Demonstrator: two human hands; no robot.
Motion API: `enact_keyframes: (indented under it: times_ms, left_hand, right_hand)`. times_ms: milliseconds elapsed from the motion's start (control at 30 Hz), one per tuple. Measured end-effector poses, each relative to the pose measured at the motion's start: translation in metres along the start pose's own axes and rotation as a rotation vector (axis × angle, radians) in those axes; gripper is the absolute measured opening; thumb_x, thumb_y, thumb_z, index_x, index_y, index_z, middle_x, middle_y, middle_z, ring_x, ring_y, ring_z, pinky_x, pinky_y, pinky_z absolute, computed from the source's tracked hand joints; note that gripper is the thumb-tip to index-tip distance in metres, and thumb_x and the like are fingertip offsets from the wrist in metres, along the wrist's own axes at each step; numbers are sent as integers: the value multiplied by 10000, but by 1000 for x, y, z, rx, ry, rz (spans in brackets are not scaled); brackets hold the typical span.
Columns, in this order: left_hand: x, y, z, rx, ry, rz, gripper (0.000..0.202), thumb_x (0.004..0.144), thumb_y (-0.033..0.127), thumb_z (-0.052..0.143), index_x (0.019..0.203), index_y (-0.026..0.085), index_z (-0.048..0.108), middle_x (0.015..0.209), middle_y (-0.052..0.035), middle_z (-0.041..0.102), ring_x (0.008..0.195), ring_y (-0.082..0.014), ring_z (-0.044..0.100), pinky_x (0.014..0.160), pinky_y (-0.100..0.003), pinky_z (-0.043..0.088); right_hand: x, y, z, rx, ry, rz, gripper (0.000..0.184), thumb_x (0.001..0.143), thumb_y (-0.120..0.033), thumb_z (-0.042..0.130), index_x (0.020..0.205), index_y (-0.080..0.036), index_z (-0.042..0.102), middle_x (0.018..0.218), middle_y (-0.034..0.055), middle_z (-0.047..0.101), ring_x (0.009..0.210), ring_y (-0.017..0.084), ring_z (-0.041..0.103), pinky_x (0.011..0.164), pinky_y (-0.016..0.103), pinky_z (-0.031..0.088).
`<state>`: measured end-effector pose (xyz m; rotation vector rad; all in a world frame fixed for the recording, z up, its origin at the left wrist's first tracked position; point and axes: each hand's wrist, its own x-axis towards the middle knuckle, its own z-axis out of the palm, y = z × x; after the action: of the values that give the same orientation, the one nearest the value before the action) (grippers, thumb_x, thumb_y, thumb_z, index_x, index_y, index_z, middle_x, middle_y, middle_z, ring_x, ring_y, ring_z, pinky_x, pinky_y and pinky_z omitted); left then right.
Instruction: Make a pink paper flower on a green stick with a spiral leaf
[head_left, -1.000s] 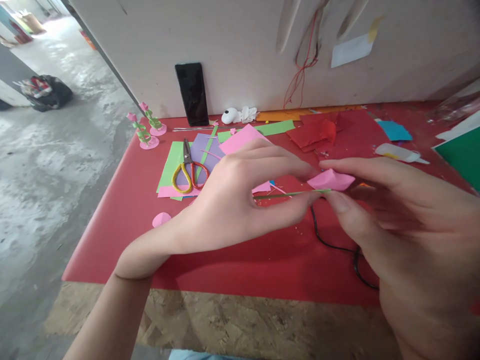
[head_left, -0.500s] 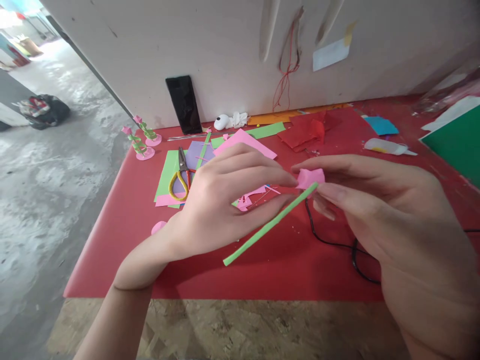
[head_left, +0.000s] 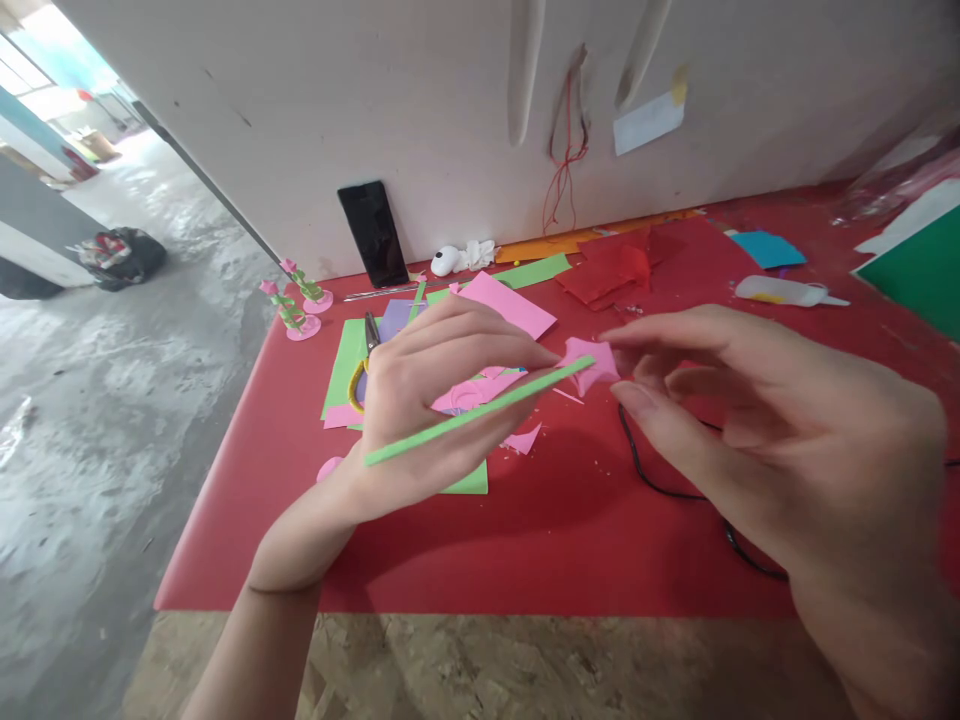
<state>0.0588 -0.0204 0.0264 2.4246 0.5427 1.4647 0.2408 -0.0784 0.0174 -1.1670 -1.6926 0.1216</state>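
Observation:
A pink folded-paper flower [head_left: 592, 368] with a thin green paper stem [head_left: 480, 412] is held up over the red table. My left hand [head_left: 442, 390] pinches the flower's left edge between thumb and forefinger, and the stem crosses in front of that hand toward the wrist. My right hand [head_left: 757, 430] is at the flower's right side, forefinger tip at the upper petal and thumb just below, fingers apart. Behind my left hand lie a pink paper sheet [head_left: 510, 305], green paper [head_left: 343, 365] and scissors [head_left: 356, 385], partly hidden.
Two finished-looking paper flowers on round bases [head_left: 304, 326] stand at the table's left. A black phone [head_left: 373, 235] leans on the wall near a white earbud case [head_left: 445, 261]. Toward the right are red paper [head_left: 611, 268], a glue bottle [head_left: 787, 291] and a black cable [head_left: 652, 485].
The flower has moved left and turned, its stem swinging up across my left hand. My right fingers have loosened from the flower. The view has shifted slightly.

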Motion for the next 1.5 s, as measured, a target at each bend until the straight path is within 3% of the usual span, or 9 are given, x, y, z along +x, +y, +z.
enact_keyframes:
  times_ms: [67, 233, 333, 500, 767, 900, 1100, 1333, 1500]
  left_hand:
    - [0, -1, 0, -39, -6, -39, 57, 798, 156, 686, 802, 213, 687, 738, 13, 724, 716, -129, 638, 696, -302, 532]
    - [-1, 1, 1, -110, -60, -143, 97, 795, 132, 665, 753, 220, 665, 700, 21, 694, 690, -127, 620, 688, -314, 530]
    - [-1, 3, 1, -166, -98, -230, 100, 798, 126, 663, 741, 205, 640, 695, 23, 664, 679, -125, 607, 667, -317, 517]
    - [0, 2, 4, -208, -111, -271, 91, 808, 165, 683, 749, 202, 623, 690, 31, 647, 664, -118, 604, 612, -295, 507]
    - [2, -2, 9, -145, -91, -215, 94, 833, 316, 677, 841, 234, 633, 872, -13, 703, 899, -177, 657, 834, -389, 561]
    - [3, -3, 9, -232, -110, -195, 147, 864, 366, 632, 808, 230, 638, 838, -9, 709, 873, -169, 666, 862, -389, 554]
    - [1, -6, 11, -360, -91, -209, 68, 815, 275, 701, 830, 224, 658, 837, 8, 710, 863, -145, 655, 838, -323, 540]
    - [1, -6, 10, -363, -116, -354, 31, 838, 228, 670, 814, 210, 677, 880, -6, 703, 890, -126, 640, 832, -272, 526]
    - [5, -11, 11, -425, -178, -522, 103, 864, 249, 629, 786, 206, 682, 871, 7, 701, 868, -95, 633, 832, -226, 507]
  right_hand:
    - [0, -3, -1, -114, -2, -58, 31, 834, -209, 626, 851, -224, 604, 661, -54, 593, 519, 46, 494, 458, 176, 415]
    - [0, -5, -1, -187, -61, -171, 112, 848, -133, 577, 782, -216, 540, 665, -43, 597, 558, 55, 536, 526, 191, 428]
    - [1, -4, 1, -161, -94, -151, 130, 853, -117, 556, 763, -207, 530, 628, -46, 563, 537, 47, 503, 507, 176, 411]
    - [4, 0, -2, 246, -188, 89, 174, 847, -113, 575, 710, -220, 575, 581, -74, 523, 478, 29, 439, 374, 151, 293]
    - [9, 12, -1, 841, -405, 594, 183, 824, -219, 588, 648, -198, 631, 511, -50, 430, 437, 52, 367, 356, 178, 260]
    - [14, 11, 3, 1027, -484, 732, 184, 786, -185, 590, 604, -194, 612, 496, -51, 388, 421, 57, 365, 338, 180, 253]
    - [12, 9, 5, 1242, -524, 968, 193, 786, -200, 579, 596, -167, 585, 559, -38, 423, 428, 32, 355, 391, 187, 254]
    - [12, 7, 9, 1258, -534, 1070, 253, 828, -227, 528, 585, -160, 547, 555, -40, 421, 415, 29, 358, 400, 200, 227]
    - [11, 8, 12, 1017, -531, 950, 260, 831, -343, 549, 636, -173, 548, 554, -37, 454, 435, 36, 366, 395, 197, 212]
